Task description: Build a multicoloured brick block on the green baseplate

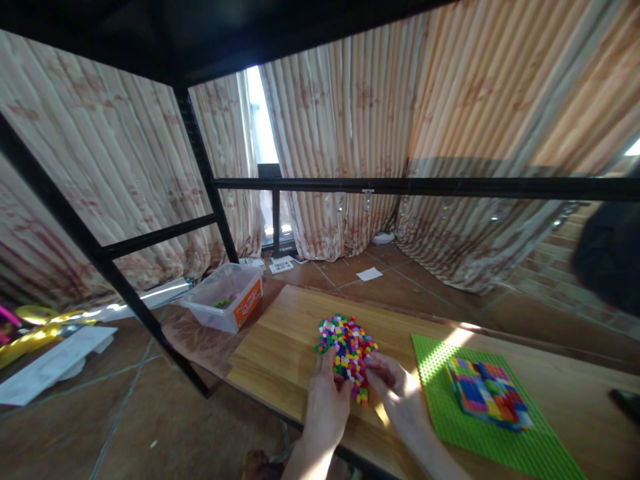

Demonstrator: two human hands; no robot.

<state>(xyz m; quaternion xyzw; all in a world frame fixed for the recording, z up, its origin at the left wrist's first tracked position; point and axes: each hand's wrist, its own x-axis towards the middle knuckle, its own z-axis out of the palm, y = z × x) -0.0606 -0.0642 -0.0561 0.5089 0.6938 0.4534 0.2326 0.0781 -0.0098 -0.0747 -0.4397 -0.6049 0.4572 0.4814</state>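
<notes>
A heap of small multicoloured toy bricks (pixel 345 337) lies loose on the wooden board. At the heap's near left edge is my left hand (pixel 327 393), its fingers reaching into the bricks with thumb and index finger apart. My right hand (pixel 395 387) touches the heap's right edge, fingers bent and drawn together; whether a brick sits between the fingertips is too small to see. To the right, a green studded baseplate (pixel 435 393) carries a flat block built of coloured bricks (pixel 487 393), apart from both hands.
A clear plastic box (pixel 207 300) with an orange label and a few green pieces stands left of the wooden board (pixel 280 333). Black metal frame bars (pixel 425 187) cross behind and at left. Papers (pixel 369 274) lie on the tiled floor before the curtains (pixel 345 133).
</notes>
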